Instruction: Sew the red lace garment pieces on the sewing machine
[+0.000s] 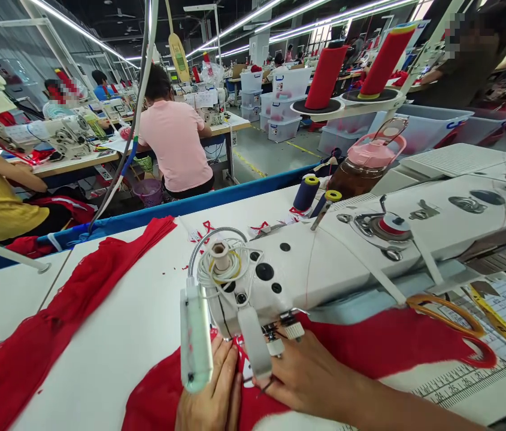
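Red cloth (369, 350) lies on the table (145, 323) under the sewing machine (324, 263); both hands sit so close to its head that a slip could catch a finger or skew the seam; the left hand (210, 398) presses the cloth flat, unclenched; the right hand (311, 374) rests on it, grip unclear.

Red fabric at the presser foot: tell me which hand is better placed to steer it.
Probably the right hand: it lies flat on the red fabric, fingertips beside the presser foot. The left hand lies partly behind the lamp.
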A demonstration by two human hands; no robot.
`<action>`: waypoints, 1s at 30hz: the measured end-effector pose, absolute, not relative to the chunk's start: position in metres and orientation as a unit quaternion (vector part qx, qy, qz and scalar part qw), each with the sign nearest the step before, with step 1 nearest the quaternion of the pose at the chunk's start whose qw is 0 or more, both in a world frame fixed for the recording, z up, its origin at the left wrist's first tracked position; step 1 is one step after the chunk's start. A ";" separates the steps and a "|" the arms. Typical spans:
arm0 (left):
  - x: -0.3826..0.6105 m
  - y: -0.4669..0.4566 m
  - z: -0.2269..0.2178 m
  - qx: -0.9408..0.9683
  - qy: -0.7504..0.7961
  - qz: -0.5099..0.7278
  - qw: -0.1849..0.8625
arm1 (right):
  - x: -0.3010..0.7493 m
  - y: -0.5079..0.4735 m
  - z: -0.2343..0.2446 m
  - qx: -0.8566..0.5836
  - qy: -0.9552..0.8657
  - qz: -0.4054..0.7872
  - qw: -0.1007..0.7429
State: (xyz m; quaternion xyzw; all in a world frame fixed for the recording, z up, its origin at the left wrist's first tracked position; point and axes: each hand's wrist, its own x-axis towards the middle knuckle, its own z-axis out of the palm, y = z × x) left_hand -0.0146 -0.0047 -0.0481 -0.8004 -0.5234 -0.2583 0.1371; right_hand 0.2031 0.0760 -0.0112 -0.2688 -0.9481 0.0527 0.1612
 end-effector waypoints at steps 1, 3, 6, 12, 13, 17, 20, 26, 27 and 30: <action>-0.015 -0.005 -0.044 -0.808 -0.518 -0.246 0.135 | 0.203 0.076 -0.010 -0.270 -0.949 0.058 0.154; -0.016 -0.005 -0.037 -0.819 -0.510 -0.225 0.134 | 0.202 0.077 -0.007 -0.271 -0.950 0.056 0.146; -0.013 -0.004 -0.031 -0.816 -0.512 -0.233 0.133 | 0.202 0.078 -0.008 -0.259 -0.952 0.041 0.159; -0.008 -0.005 -0.028 -0.805 -0.509 -0.267 0.148 | 0.202 0.076 -0.003 -0.283 -0.927 -0.004 0.246; -0.007 -0.006 -0.027 -0.806 -0.507 -0.269 0.144 | 0.202 0.075 0.001 -0.299 -0.925 0.003 0.235; -0.007 -0.007 -0.025 -0.806 -0.486 -0.303 0.148 | 0.200 0.067 0.018 -0.351 -0.925 0.036 0.139; -0.006 -0.008 -0.026 -0.812 -0.471 -0.312 0.146 | 0.199 0.061 0.023 -0.344 -0.935 0.024 0.081; -0.003 -0.008 -0.030 -0.808 -0.487 -0.297 0.146 | 0.193 0.056 0.019 -0.330 -0.943 -0.005 0.047; -0.003 -0.008 -0.031 -0.807 -0.489 -0.296 0.147 | 0.192 0.055 0.018 -0.330 -0.943 -0.009 0.047; -0.006 -0.008 -0.034 -0.814 -0.491 -0.277 0.141 | 0.191 0.053 0.016 -0.331 -0.942 -0.025 0.050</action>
